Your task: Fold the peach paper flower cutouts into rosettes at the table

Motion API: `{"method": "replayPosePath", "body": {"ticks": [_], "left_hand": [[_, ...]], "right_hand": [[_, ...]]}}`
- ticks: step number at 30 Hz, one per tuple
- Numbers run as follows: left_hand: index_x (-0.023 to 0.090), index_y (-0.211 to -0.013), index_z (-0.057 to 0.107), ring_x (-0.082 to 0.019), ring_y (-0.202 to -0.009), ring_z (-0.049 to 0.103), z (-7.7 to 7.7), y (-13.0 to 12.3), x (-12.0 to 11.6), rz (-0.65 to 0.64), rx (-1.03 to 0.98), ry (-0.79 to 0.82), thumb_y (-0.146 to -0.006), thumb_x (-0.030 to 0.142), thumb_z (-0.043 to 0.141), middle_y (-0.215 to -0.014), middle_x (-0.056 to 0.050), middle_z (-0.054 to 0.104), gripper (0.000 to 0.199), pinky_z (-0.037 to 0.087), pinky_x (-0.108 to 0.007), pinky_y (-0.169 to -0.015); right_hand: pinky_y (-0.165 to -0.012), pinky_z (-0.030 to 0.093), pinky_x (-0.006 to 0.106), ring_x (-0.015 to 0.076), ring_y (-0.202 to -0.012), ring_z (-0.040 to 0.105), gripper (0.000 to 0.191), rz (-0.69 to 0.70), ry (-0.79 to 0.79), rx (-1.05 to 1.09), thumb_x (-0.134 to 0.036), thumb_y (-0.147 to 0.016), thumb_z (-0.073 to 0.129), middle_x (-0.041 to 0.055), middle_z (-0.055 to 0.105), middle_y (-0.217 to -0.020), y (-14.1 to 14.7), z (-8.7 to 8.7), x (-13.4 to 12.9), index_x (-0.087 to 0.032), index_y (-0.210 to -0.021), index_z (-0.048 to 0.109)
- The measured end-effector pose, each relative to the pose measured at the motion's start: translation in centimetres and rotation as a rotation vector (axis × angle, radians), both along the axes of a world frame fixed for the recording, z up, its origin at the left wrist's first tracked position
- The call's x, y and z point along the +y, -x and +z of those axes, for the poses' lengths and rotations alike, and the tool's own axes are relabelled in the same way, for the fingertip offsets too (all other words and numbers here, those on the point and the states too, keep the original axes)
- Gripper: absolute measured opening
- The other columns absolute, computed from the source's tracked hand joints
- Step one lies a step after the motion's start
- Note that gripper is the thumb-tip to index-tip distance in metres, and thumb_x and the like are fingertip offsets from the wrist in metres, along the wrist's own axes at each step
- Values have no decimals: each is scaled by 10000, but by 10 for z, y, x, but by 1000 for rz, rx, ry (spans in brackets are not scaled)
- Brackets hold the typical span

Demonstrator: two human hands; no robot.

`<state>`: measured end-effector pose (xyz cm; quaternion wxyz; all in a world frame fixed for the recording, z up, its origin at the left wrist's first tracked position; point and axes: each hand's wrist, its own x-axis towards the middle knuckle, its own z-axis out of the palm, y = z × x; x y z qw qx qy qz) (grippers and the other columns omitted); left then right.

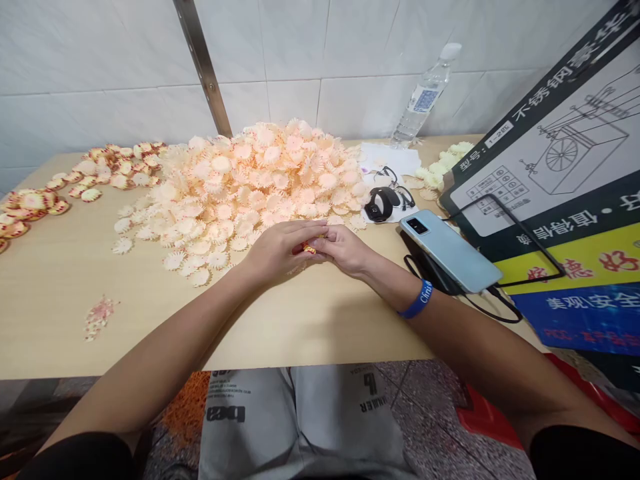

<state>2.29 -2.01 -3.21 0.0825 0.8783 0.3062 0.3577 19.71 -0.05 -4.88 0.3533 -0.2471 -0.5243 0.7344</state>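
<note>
My left hand (277,252) and my right hand (349,251) meet over the middle of the table, fingers curled together. Between them shows a bit of a small red-and-yellow flower piece (309,249), mostly hidden by the fingers. Just beyond my hands rises a large heap of pale peach flower-shaped pieces (270,177) with jagged rims. Off to the left, red-and-yellow flower pieces (33,201) lie in a loose row that runs back toward the heap. A blue wristband (417,301) is on my right wrist.
A light blue phone (450,250) with a cable rests on a stand at right, near a black watch (381,204). Behind them a water bottle (425,97) leans at the wall. A large printed box (565,167) stands right. Pinkish scraps (99,318) lie front left.
</note>
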Motion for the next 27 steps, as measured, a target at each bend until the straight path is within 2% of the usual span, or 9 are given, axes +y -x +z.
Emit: {"method": "replayPosePath", "body": {"ticks": [4, 7, 10, 12, 17, 20, 22, 24, 27], "left_hand": [[213, -1212, 631, -212, -1118, 649, 2, 4, 1, 32, 22, 42, -894, 322, 602, -1247, -101, 671, 337, 534, -356, -940], [210, -1216, 617, -212, -1109, 646, 5, 8, 2, 112, 14, 68, -892, 307, 596, -1241, -93, 673, 339, 524, -352, -946], [191, -1202, 612, -222, -1102, 639, 8, 11, 3, 194, -35, 47, -865, 332, 631, -1191, -98, 688, 365, 512, -359, -954], [185, -1191, 612, -231, -1124, 626, 9, 11, 3, 205, -48, 52, -858, 347, 638, -1191, -105, 683, 372, 502, -370, -969], [189, -1208, 602, -257, -1172, 610, 10, 7, -3, 174, -78, 166, -842, 418, 649, -1258, -120, 655, 434, 481, -395, -1006], [202, -1262, 577, -262, -1140, 636, 9, 3, -5, 187, -97, 246, -835, 463, 650, -1291, -122, 639, 506, 520, -373, -948], [208, -1318, 541, -266, -1169, 620, 8, 2, -5, 150, -91, 238, -821, 475, 665, -1336, -131, 606, 578, 522, -366, -946], [227, -1371, 498, -267, -1261, 554, 8, 2, -3, 66, -63, 186, -825, 446, 673, -1411, -130, 541, 614, 481, -383, -1017], [269, -1386, 487, -240, -1283, 537, 5, 3, -1, -24, -16, 155, -869, 357, 640, -1420, -102, 536, 547, 456, -401, -1052]], "right_hand": [[-806, 559, 280, 146, -822, 686, 357, 59, 65, 41, -386, -668, 834, 35, 717, -861, -6, 2, 1, -152, -901, 699], [-891, 542, 292, 135, -878, 682, 315, 62, 162, 86, -323, -668, 842, 4, 697, -851, -10, 9, 1, -170, -893, 685], [-915, 537, 310, 130, -871, 679, 252, 27, 187, 92, -308, -692, 824, -13, 671, -794, -10, 14, 1, -167, -833, 669], [-886, 547, 305, 127, -847, 676, 267, 18, 165, 76, -339, -692, 823, -9, 670, -791, -9, 14, 1, -162, -812, 663], [-813, 566, 301, 119, -739, 655, 337, 38, 127, 59, -408, -657, 839, -13, 651, -720, -5, 9, 0, -148, -770, 657], [-788, 566, 305, 134, -752, 660, 414, 48, 164, 85, -446, -606, 859, 4, 678, -762, -2, 8, 0, -155, -834, 672], [-731, 554, 262, 129, -748, 656, 449, 32, 184, 81, -444, -565, 878, 19, 694, -796, -1, 7, 1, -156, -847, 680], [-658, 528, 220, 105, -686, 628, 426, -13, 195, 59, -428, -543, 889, 9, 680, -753, -1, 6, 3, -153, -792, 678], [-622, 509, 223, 98, -635, 596, 402, -89, 192, 8, -417, -528, 895, -14, 638, -677, -1, 3, 5, -150, -724, 667]]}}
